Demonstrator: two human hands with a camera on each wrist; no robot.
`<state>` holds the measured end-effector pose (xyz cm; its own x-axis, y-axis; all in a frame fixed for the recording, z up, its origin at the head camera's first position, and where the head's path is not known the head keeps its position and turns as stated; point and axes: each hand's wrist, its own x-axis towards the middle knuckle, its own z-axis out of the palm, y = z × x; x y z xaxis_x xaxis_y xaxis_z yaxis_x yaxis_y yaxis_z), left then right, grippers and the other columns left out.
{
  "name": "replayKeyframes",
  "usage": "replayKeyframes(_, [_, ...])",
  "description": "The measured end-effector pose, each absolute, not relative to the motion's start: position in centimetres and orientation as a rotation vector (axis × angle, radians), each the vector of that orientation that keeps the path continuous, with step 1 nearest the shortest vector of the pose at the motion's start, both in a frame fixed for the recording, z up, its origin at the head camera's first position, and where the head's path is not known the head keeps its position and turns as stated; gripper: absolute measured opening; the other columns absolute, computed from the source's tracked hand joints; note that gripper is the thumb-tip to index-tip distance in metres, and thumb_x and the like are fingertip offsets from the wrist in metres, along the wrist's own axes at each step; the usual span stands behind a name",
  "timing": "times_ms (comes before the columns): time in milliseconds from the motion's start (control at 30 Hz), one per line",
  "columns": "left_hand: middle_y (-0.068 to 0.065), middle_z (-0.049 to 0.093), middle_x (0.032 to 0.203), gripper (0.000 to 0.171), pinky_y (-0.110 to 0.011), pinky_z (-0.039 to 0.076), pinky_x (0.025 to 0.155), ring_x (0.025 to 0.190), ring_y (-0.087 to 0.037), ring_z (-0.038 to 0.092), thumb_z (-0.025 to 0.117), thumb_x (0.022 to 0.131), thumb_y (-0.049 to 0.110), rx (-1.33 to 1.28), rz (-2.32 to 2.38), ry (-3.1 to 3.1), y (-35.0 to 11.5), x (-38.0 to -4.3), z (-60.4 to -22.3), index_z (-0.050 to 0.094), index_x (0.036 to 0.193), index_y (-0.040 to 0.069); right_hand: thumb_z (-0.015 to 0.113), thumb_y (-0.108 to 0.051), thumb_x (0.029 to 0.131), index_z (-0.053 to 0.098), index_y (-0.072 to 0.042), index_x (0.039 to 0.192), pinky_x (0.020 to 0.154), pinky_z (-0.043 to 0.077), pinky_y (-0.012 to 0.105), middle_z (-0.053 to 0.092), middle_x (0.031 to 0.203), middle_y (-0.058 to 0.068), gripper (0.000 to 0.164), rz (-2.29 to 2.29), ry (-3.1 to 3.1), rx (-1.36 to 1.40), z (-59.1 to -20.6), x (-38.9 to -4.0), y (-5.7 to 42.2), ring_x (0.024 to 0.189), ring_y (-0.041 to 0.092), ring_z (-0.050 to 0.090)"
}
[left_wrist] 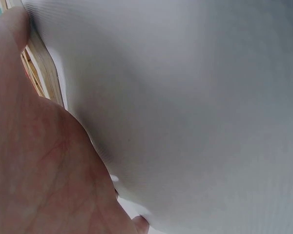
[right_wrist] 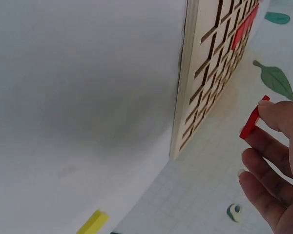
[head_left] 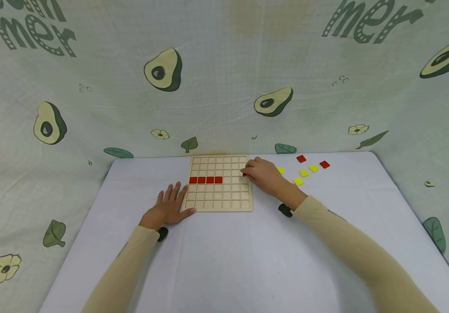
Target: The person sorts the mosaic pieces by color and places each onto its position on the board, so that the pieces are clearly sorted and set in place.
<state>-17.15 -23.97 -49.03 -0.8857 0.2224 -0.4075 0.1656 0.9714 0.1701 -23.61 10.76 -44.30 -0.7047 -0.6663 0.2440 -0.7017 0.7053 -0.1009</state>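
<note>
A light wooden grid board [head_left: 218, 205] lies flat at the far side of the table. One of its rows carries several red square tiles [head_left: 201, 180] side by side, starting from the left edge. My left hand [head_left: 168, 207] rests with fingers spread at the board's left edge, its thumb by the near left corner. Over the board's right side, my right hand [head_left: 264, 175] pinches one red tile [right_wrist: 254, 118] between thumb and index finger; the other fingers are loosely bent. In the right wrist view this tile is held apart from the grid.
To the right of the board, loose yellow tiles [head_left: 298, 181] and two red tiles [head_left: 324, 164] lie scattered on the white table [head_left: 224, 265]. A cloth with avocado prints [head_left: 163, 69] hangs behind the table's back edge and along the sides.
</note>
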Motion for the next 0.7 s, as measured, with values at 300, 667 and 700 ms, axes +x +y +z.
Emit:
replayKeyframes(300, [-0.029,0.001,0.175,0.097,-0.07,0.004,0.126,0.16,-0.053,0.002,0.053,0.104,0.06,0.288,0.186,2.709,-24.2,-17.3,-49.6,0.01,0.169,0.002,0.08,-0.008,0.094,0.081,-0.008,0.114,0.089,0.059,0.037,0.074,0.108,0.009,0.02,0.258,-2.663,1.201,-45.2,-23.7,8.3,0.104,0.028,0.067])
replayKeyframes(667, [-0.029,0.001,0.175,0.096,-0.07,0.005,0.126,0.16,-0.052,0.002,0.052,0.104,0.06,0.288,0.181,2.711,-24.3,-17.3,-49.7,0.01,0.169,0.002,0.078,-0.009,0.096,0.08,-0.009,0.114,0.092,0.058,0.036,0.074,0.109,0.007,0.018,0.234,-2.679,1.242,-46.0,-23.9,6.3,0.102,0.025,0.068])
replayKeyframes(700, [-0.028,0.001,0.175,0.096,-0.07,0.005,0.126,0.16,-0.052,0.002,0.052,0.104,0.06,0.289,0.178,2.711,-24.3,-17.4,-49.7,0.01,0.169,0.002,0.078,-0.01,0.096,0.081,-0.01,0.113,0.091,0.058,0.036,0.074,0.108,0.007,0.017,0.229,-2.681,1.241,-46.0,-23.9,6.1,0.102,0.025,0.068])
